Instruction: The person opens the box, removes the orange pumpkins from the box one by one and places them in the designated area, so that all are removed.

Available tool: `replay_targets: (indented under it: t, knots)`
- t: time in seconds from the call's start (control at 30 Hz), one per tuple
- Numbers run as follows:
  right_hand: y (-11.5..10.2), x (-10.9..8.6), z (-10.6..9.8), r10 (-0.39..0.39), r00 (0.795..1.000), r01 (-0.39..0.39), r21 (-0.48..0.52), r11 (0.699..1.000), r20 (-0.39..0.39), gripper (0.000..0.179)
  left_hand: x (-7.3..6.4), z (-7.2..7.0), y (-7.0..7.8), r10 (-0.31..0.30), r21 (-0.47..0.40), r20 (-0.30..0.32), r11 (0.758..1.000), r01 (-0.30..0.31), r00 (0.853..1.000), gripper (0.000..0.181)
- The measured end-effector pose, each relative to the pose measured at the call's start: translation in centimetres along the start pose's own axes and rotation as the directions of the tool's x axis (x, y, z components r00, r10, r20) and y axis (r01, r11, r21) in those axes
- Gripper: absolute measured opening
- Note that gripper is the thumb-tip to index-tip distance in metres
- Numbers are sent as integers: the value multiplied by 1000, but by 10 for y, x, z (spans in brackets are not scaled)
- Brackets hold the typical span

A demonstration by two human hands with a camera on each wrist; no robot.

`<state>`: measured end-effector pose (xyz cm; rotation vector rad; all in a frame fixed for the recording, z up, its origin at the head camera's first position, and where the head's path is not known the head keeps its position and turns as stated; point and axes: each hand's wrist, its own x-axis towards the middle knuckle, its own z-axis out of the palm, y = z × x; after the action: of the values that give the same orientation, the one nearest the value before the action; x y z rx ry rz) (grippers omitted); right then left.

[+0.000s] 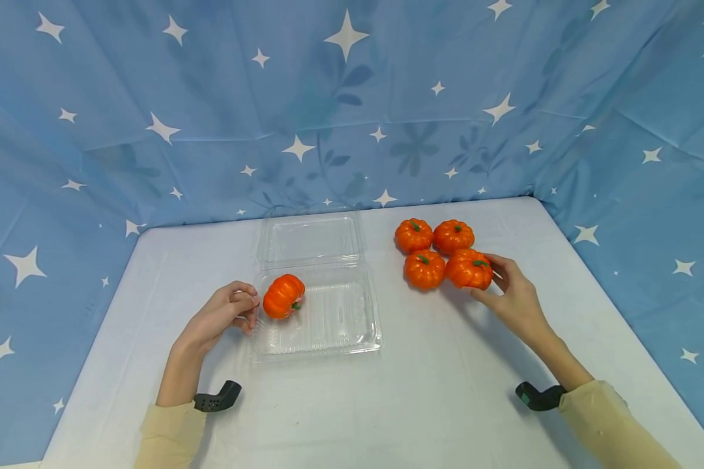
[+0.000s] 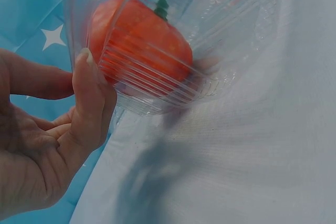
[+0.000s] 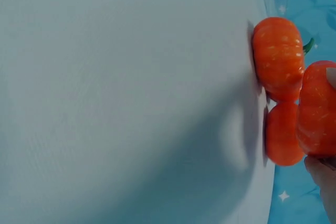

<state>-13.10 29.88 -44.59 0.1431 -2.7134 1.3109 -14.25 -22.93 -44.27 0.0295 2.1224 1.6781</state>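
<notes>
A clear plastic clamshell box (image 1: 334, 319) lies with its lid (image 1: 313, 238) folded back behind it. One small orange pumpkin (image 1: 284, 296) leans on its side at the left of the box, its green stem pointing right. At the box's left rim is my left hand (image 1: 225, 312); in the left wrist view thumb and fingers pinch that clear wall. My right hand (image 1: 513, 296) grips another pumpkin (image 1: 468, 269) between thumb and fingers. In the right wrist view this pumpkin (image 3: 317, 111) appears raised off the table, with only fingertips of the hand showing.
Close beside the gripped pumpkin, several more sit upright on the white table (image 1: 328, 410): a front one (image 1: 425, 270), a back left one (image 1: 413, 235) and a back right one (image 1: 454, 236). A blue curtain (image 1: 305, 98) with white stars hangs behind the table.
</notes>
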Motion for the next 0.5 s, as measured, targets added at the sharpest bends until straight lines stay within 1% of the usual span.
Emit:
replay_targets:
  t: [0.2, 0.5]
  knots:
    - [7, 6, -1, 54, 999, -54, -62, 997, 0, 72, 1, -1, -1, 3, 2, 1, 1000, -3, 1000, 29]
    - [11, 14, 6, 112, 994, -111, -93, 990, 13, 78, 1, -1, -2, 7, -3, 4, 1000, -7, 1000, 27]
